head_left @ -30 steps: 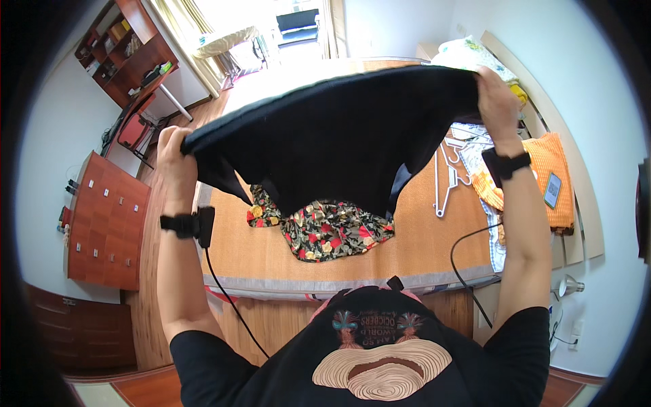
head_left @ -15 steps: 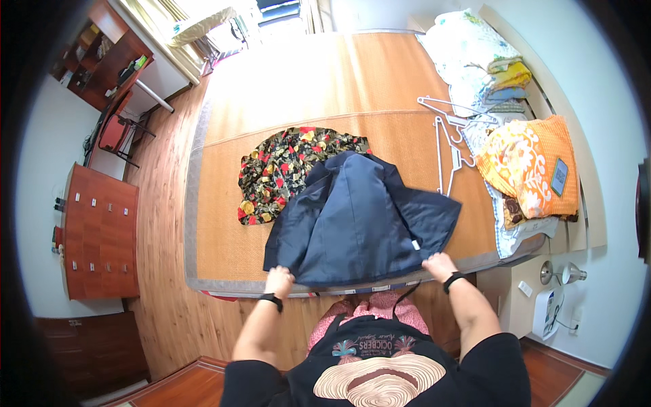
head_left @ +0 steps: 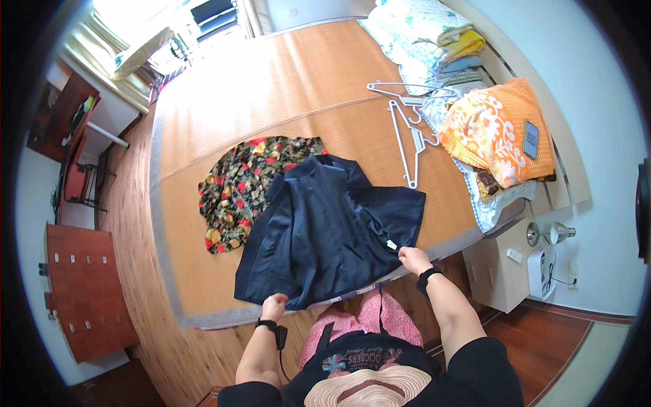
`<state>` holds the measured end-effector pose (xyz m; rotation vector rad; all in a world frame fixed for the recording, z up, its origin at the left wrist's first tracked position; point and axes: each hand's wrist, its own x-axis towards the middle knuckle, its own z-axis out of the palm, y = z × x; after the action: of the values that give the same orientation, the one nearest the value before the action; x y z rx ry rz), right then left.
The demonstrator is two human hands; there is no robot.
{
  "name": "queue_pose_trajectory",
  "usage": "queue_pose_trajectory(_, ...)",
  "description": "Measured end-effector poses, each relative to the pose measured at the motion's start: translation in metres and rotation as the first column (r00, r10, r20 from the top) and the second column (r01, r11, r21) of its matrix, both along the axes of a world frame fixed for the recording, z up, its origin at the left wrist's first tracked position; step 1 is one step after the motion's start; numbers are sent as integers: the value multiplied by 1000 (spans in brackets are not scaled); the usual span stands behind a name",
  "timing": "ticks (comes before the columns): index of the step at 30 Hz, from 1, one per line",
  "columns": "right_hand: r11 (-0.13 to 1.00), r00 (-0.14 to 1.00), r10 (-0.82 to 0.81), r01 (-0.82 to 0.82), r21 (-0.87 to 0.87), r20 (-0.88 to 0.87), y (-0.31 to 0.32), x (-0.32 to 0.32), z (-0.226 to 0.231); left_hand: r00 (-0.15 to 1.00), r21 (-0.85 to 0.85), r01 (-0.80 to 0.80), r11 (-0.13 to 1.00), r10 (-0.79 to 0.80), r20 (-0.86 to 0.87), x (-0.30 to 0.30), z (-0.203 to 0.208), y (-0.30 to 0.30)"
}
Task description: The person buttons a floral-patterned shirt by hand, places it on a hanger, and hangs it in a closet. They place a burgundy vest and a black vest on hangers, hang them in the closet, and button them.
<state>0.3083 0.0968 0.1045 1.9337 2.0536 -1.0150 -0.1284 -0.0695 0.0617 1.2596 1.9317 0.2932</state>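
Note:
A dark navy jacket [head_left: 325, 227] lies spread on the bed, its smooth lining facing up and its collar end pointing away from me. My left hand [head_left: 274, 307] is closed on the lower left edge of the jacket. At the lower right edge, my right hand [head_left: 413, 259] pinches the cloth beside a small white label [head_left: 391, 245]. Folds run lengthwise down the lining. Partly under the jacket, on its far left, lies a black floral garment [head_left: 230, 193] with red and yellow flowers.
The bed [head_left: 298, 81] has a tan woven mat with a grey border. Two white hangers [head_left: 411, 147] lie right of the jacket. Beyond them are an orange patterned cloth [head_left: 485, 132], a phone-like device [head_left: 531, 140] and folded bedding [head_left: 427, 34]. A bedside cabinet [head_left: 498, 271] stands at the right.
The view has turned, so the bed appears tilted. The jacket's lining has gone from fairly flat to more rumpled. Both hands still grip its near edge.

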Motion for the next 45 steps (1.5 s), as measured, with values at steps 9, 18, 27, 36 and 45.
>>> queue_pose_trajectory(9,894,920,-363,389,222,-150,111,71,-76,968,-276,-230,933,248,31,15,8,-40)
queue_pose_trajectory(18,864,921,-389,357,354,21,208,80,-122,883,-492,-367,789,463,83,78,39,-5)
queue_pose_trajectory(27,749,786,-616,601,279,-41,255,71,-139,936,-484,72,872,-227,-270,37,114,-56)
queue_pose_trajectory(36,723,745,-655,667,181,-131,262,76,-145,678,-827,114,551,-652,-341,-61,187,-73)
queue_pose_trajectory(45,499,360,-725,862,-87,-588,194,75,-103,437,-800,119,588,-755,-490,-188,198,-33)
